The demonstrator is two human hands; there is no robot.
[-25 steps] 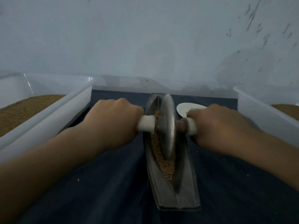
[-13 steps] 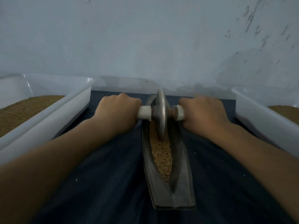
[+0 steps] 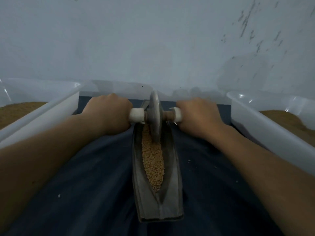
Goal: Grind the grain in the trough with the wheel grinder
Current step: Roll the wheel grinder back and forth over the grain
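While left grip and right grip clench its handles, the wheel stands far up the trough, mid-grind; next, probably a pressed roll back over the grain.

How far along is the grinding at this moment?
Done: grain lies in the trough; left hand and right hand grip the wheel grinder. In hand: the wheel grinder sits at the trough's far end. Left: most of it; the grain looks whole-kernelled, no flour visible.
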